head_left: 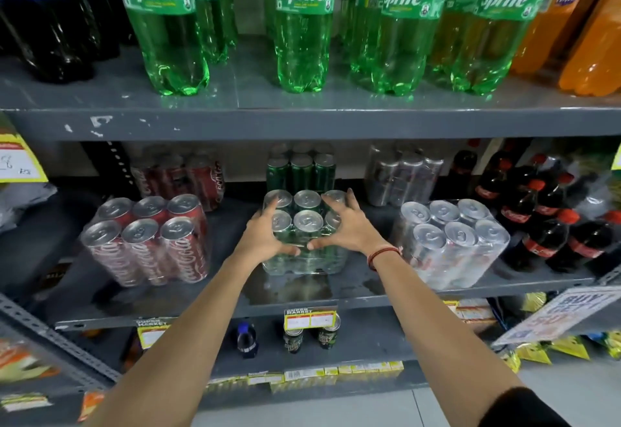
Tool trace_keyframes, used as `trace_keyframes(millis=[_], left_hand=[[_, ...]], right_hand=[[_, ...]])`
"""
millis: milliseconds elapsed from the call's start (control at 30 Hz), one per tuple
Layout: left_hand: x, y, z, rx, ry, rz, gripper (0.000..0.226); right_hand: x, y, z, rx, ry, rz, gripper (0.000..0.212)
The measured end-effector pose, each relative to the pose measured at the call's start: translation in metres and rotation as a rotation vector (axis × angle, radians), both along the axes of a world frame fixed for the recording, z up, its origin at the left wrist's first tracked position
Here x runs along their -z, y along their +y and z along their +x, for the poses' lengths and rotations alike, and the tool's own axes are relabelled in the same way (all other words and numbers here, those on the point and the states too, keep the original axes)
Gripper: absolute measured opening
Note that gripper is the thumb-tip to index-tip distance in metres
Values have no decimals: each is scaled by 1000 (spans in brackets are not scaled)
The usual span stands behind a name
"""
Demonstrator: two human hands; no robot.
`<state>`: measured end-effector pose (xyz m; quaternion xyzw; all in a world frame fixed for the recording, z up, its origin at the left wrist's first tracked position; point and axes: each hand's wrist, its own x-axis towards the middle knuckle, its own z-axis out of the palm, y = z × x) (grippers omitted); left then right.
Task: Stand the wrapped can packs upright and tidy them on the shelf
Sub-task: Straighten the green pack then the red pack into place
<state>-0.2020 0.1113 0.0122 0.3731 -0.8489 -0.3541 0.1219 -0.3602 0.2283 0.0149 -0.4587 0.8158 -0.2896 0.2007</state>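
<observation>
A wrapped pack of green cans (304,260) stands upright at the middle of the grey middle shelf (353,287). My left hand (265,235) grips its left side and my right hand (346,226) grips its right side, thumbs nearly meeting at the front. To the left stands a wrapped pack of red cola cans (148,241), leaning slightly. To the right stands a wrapped pack of silver cans (450,241), also leaning. Behind them stand another red pack (188,178), another green pack (300,169) and another silver pack (401,174).
Small cola bottles (544,215) crowd the right end of the middle shelf. Large Sprite bottles (302,23), dark cola bottles and orange soda bottles fill the shelf above. Below are loose cans (312,334), a small bottle (247,339) and price tags (309,319).
</observation>
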Motion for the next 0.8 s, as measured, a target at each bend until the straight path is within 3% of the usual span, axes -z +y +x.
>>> trace_keyframes(millis=[800], left_hand=[[6, 38, 33, 48, -10, -9, 119]], right_hand=[[-1, 49, 36, 29, 78, 44, 112]])
